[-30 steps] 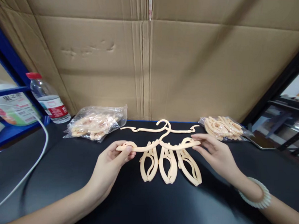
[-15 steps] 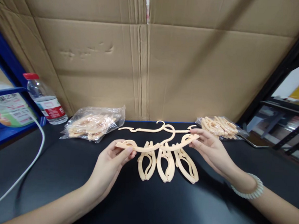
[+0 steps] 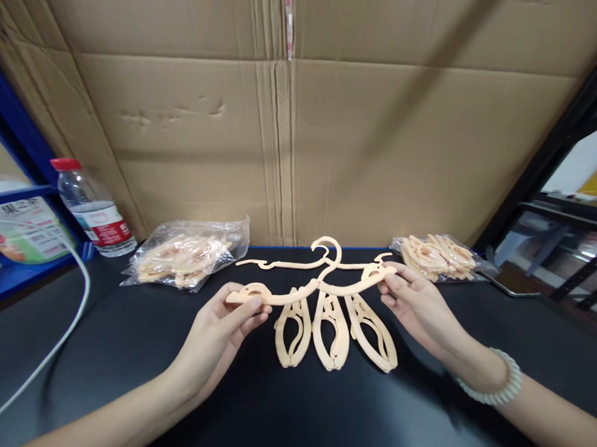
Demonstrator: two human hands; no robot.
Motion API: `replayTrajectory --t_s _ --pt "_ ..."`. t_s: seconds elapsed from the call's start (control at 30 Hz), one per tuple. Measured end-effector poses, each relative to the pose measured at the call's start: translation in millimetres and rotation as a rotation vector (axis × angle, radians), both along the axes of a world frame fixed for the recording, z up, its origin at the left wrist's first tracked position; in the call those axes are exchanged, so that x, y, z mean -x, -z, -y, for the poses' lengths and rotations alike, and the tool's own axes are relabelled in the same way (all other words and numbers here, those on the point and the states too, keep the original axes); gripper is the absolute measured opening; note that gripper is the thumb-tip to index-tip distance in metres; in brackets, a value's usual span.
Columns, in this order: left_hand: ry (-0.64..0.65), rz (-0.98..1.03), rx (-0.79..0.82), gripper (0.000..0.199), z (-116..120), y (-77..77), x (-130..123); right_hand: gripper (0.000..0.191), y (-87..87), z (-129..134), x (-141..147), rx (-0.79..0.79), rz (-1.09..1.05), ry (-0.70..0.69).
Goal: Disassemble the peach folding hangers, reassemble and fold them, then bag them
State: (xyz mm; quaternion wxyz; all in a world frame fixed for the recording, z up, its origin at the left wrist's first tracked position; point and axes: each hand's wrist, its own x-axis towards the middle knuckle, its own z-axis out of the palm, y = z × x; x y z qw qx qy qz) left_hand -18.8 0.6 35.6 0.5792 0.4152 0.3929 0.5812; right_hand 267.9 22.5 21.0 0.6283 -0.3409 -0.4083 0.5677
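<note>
Between my two hands a cream folding clothes hanger [image 3: 295,295] is spread wide, raised over the table with its hook pointing up. My left hand [image 3: 230,327] pinches the left arm's end, thumb in front. At the other end, my right hand [image 3: 417,303] grips the right arm's tip between thumb and fingers. Behind it another unfolded hanger [image 3: 276,264] lies on the table, partly covered by the held one. Below, three folded hangers lie in a row: a left one [image 3: 282,353], a middle one [image 3: 343,339] and a right one [image 3: 386,341].
A clear bag of hangers [image 3: 181,251] lies back left, another bag [image 3: 437,254] back right. A red-capped bottle [image 3: 96,213] stands by a blue rack [image 3: 21,115]. A white cable [image 3: 73,318] crosses the black table [image 3: 288,416] at left. Cardboard [image 3: 383,134] walls the back.
The held hanger's hook has swung from leaning right to upright, over the hanger behind. Both hands keep their grip at the ends. The view has tilted slightly.
</note>
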Motion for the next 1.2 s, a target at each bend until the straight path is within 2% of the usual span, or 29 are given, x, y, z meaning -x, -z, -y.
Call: replayTrajectory --t_s 0.1,0.23,0.4,0.53,0.7,0.87,1.03,1.2 --pt "0.016 -0.097 -0.047 0.021 2 1.0 0 0.019 -3.0 3 5 -0.02 0.005 0.045" --pt "0.103 -0.176 -0.06 0.019 7 1.4 -4 0.023 -4.9 12 13 -0.063 0.094 0.002" --pt "0.119 -0.217 -0.08 0.017 10 0.8 -8 0.019 -3.1 23 19 -0.138 0.383 -0.213" --pt "0.108 -0.263 -0.104 0.017 13 1.5 -11 0.018 -6.9 29 21 -0.213 0.489 -0.373" --pt "0.161 -0.302 -0.151 0.022 16 2.9 -16 0.023 -12.8 36 25 -0.264 0.512 -0.545" --pt "0.175 -0.321 -0.193 0.019 20 1.1 -19 0.027 -12.8 40 25 -0.278 0.581 -0.578" --pt "0.231 -0.348 -0.216 0.017 21 4.2 -19 0.036 -8.7 46 27 -0.256 0.591 -0.716" --pt "0.175 -0.372 -0.213 0.017 19 7.0 -18 0.041 -8.0 48 29 -0.292 0.585 -0.714"
